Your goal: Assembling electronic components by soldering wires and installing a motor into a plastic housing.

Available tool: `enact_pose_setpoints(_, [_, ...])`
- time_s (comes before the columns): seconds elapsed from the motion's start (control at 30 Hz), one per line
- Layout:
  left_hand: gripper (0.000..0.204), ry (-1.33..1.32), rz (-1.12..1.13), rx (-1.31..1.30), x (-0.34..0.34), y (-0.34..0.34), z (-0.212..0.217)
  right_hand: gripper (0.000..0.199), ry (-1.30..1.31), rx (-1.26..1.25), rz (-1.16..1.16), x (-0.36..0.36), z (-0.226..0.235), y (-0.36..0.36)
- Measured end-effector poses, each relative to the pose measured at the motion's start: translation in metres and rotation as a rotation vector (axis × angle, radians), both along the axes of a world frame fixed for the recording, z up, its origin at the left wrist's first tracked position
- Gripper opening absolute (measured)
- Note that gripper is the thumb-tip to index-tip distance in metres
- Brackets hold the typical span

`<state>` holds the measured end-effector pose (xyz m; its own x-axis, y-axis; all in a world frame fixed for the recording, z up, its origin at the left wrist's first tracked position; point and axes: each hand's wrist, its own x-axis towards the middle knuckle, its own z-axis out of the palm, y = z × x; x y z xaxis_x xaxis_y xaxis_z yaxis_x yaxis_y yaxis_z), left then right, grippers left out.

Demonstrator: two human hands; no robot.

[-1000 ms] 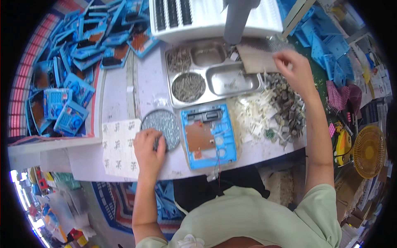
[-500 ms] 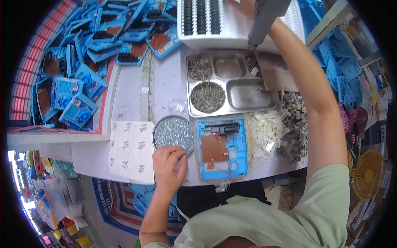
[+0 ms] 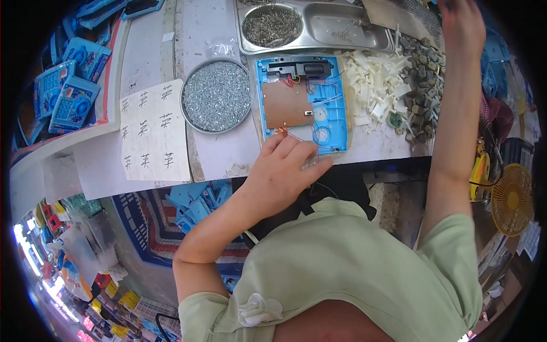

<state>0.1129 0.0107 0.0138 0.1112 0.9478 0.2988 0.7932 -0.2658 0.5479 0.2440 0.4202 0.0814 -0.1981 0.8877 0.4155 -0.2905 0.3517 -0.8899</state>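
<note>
A blue plastic toy housing lies open side up before me, with a brown circuit board, a black part and thin wires in it. My left hand is over its near edge, fingertips at the board's lower corner. The thumb stands apart from the bent fingers, and I see nothing gripped between them; thin wires run beside the hand. My right hand is raised at the upper right, its fingers cut off by the picture's edge, so what it holds does not show.
Left of the housing stands a round dish of small screws, beside a marked paper sheet. Beyond is a steel compartment tray with small metal parts. White plastic pieces and grey parts are heaped at right. Blue toys fill the left side.
My left hand has moved right, from the screw dish to the housing's near edge. The right hand has shifted rightward from the white rack. The view has tilted down, so the rack is out of sight.
</note>
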Motion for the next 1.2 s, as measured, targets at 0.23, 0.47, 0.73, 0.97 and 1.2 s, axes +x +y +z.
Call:
enact_pose_setpoints(0.23, [0.031, -0.020, 0.016, 0.118, 0.001, -0.001, -0.017, 0.014, -0.818, 0.467, 0.477, 0.031, -0.072, -0.215])
enact_pose_setpoints(0.47, [0.031, -0.083, 0.080, 0.180, 0.002, -0.007, -0.015, 0.012, -0.816, 0.472, 0.614, 0.020, -0.065, -0.201])
enact_pose_setpoints(0.73, [0.030, -0.078, 0.096, 0.215, -0.004, -0.016, -0.022, 0.022, -0.775, 0.795, 0.580, 0.014, -0.074, -0.229])
enact_pose_setpoints(0.97, [0.031, -0.078, 0.108, 0.235, -0.007, -0.024, -0.017, 0.025, -0.777, 0.788, 0.641, 0.020, -0.083, -0.225])
enact_pose_setpoints(1.2, [0.035, -0.032, 0.191, 0.254, -0.023, -0.041, -0.025, 0.023, -0.822, 0.889, 0.580, 0.008, -0.062, -0.243])
